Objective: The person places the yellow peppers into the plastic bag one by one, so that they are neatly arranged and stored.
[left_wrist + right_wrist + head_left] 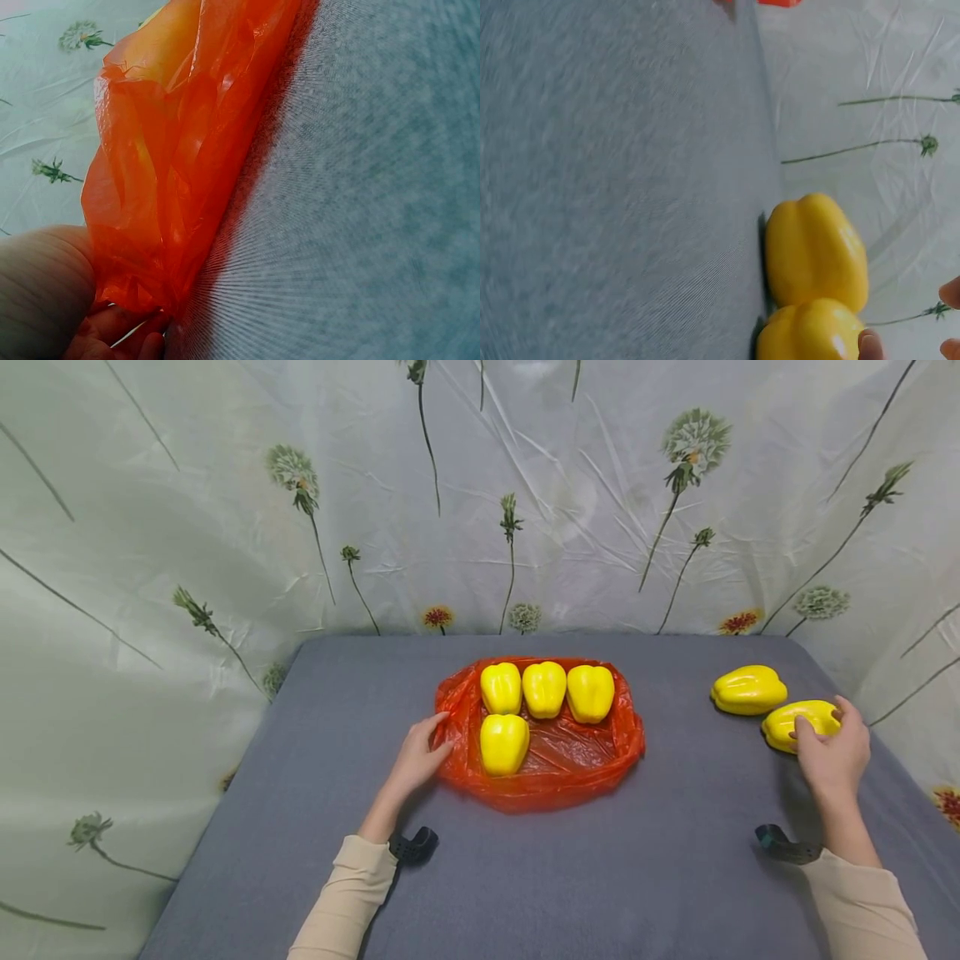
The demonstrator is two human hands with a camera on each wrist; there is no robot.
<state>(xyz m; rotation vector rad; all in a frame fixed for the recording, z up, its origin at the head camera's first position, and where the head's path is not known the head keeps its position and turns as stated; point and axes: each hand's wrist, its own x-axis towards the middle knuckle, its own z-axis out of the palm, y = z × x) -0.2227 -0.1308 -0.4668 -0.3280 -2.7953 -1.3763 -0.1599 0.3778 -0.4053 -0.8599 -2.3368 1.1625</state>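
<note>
A red plastic bag (pixel 540 793) lies spread on the grey table, its mouth facing up. Inside are several yellow bell peppers (pixel 544 689), three in a back row and one at the front left. My left hand (pixel 420 752) holds the bag's left edge; in the left wrist view the red film (pixel 172 150) narrows between thumb and fingers. On the right, my right hand (pixel 836 752) is at a loose yellow bell pepper (pixel 783 722), thumb and fingers spread around its near end. A second loose bell pepper (pixel 750 689) lies just behind it.
The grey cloth-covered table (pixel 600 885) fills the lower view. Behind and beside it hangs a pale curtain (pixel 465 577) printed with dandelions. A dark wrist strap (pixel 412 846) is on the left arm, and another strap (pixel 787 846) on the right.
</note>
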